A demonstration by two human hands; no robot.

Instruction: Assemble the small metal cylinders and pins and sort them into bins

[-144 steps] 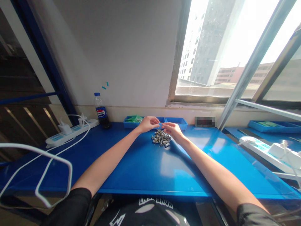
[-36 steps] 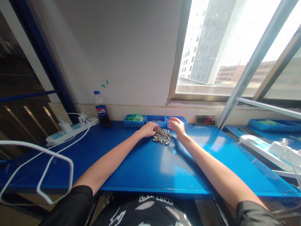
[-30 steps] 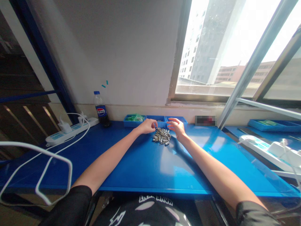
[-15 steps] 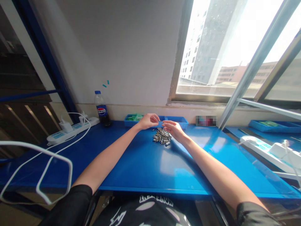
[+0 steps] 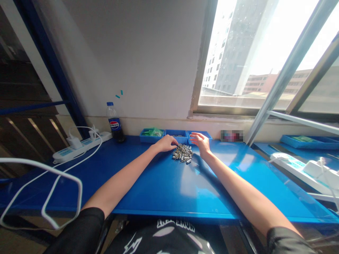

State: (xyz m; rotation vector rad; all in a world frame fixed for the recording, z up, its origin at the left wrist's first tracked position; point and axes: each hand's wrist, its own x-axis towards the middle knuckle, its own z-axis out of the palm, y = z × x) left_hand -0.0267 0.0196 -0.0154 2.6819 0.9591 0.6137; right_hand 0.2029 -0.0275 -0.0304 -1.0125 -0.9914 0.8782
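Left hand (image 5: 166,143): grip curled, thumb and fingers brought close together at the left edge of the pile of small metal parts (image 5: 182,153). Whether a part is pinched there cannot be told; the fingertips are too small to be read. Right hand (image 5: 201,144): grip opened, fingers spread and pointed left, held above the desk (image 5: 159,190) just right of the pile, with nothing seen grasped.

Parts are heaped between the two hands, toward the far side of the desk. Silvery cylinders and thin pin-like pieces can be made out, jumbled; one cylinder is laid at the near right edge of the heap.

Behind the hands, three blue bins are lined up side by side. Green packets (image 5: 155,132) are held in the left bin (image 5: 148,140); some small items, not identifiable, are held in the middle bin (image 5: 172,132). The right bin (image 5: 208,138) is partly covered by the right hand.

Farther right, a pixelated box (image 5: 232,136) is stood by the wall. Well to the left, a blue-capped bottle (image 5: 114,125) of dark drink is stood upright, near a white power strip (image 5: 65,153) with chargers plugged in. A white cable (image 5: 79,194) is looped in the left foreground.
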